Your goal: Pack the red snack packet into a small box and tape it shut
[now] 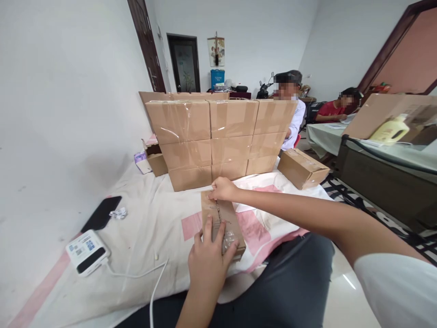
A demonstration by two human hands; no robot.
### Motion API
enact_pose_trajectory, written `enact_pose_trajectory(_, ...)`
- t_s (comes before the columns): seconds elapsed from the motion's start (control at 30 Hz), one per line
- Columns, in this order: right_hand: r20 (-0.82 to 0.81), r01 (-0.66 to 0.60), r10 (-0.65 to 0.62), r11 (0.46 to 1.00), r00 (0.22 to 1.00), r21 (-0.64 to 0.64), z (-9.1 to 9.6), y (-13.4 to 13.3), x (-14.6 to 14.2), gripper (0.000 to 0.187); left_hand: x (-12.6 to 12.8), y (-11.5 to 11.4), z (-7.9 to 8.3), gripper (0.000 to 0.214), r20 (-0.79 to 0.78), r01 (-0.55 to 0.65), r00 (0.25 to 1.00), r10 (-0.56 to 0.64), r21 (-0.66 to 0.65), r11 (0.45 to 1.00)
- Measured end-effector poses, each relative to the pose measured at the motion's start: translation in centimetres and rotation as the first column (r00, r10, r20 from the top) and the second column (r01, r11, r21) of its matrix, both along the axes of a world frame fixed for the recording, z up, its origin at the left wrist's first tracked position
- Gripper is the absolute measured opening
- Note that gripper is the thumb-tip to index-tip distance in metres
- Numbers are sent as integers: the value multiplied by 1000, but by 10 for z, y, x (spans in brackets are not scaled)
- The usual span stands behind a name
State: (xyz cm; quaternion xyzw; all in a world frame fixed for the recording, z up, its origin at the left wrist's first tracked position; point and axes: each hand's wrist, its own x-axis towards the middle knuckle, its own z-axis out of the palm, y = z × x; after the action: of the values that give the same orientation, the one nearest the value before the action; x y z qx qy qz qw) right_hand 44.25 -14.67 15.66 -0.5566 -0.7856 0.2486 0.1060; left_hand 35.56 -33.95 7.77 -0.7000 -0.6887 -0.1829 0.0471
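A small brown cardboard box [223,212] lies lengthwise in front of me on the cloth-covered bed or table. My left hand [209,255] rests on its near part with fingers spread, steadying it from above. At the box's far end my right hand [223,188] is closed in a pinch. Whatever its fingertips grip is too small to make out. A dark seam runs along the top of the box between the hands. Crumpled clear tape [229,239] sits on the near end, beside my left fingers.
Behind the box stands a wall of taped cartons [232,119]. Another carton [302,167] lies right, an opened small box [157,163] left. A phone [101,213] and a white device [88,253] with a cable lie left. Two people sit farther back.
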Motion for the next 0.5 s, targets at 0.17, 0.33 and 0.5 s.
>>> enact_pose_trajectory(0.17, 187, -24, 20, 999, 982, 21, 12, 2, -6, 30, -2, -2, 2, 49, 29, 0, 1000, 1, -22, 1000)
enact_pose_trajectory(0.33, 308, 19, -5, 999, 951, -43, 14, 10, -3, 50, -5, -1, 0, 49, 57, 15, 998, -13, -33, 999)
enact_pose_trajectory(0.5, 278, 58, -47, 998, 959, -29, 7, 19, 9, 67, -7, -1, -1, 50, 55, 12, 998, -10, -38, 999)
